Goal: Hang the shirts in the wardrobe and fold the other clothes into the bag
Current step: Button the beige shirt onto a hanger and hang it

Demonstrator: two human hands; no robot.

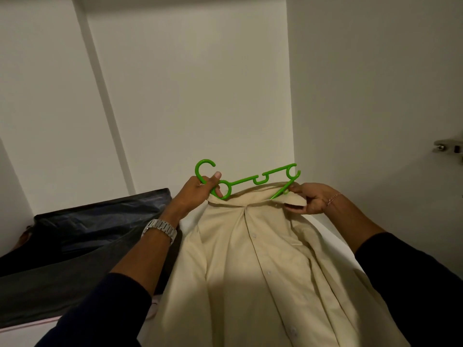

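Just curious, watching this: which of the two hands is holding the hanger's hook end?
The left hand, the one with the metal watch, grips the green hanger by its hook. The right hand pinches the shirt collar instead.

open room above the green hanger (253,180); dark bag (82,236) crowds the left, white side wall (375,96) the right.

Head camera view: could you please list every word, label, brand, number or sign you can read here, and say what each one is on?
None: no readable text shows anywhere in this view.
Bright green plastic hanger: no lettering visible.
Cream button-up cotton shirt: no label or tag showing.
Silver metal link wristwatch: only the band shows, no dial or brand.
Dark plastic-wrapped bundle: no print visible.
Metal door hinge: no marking legible.
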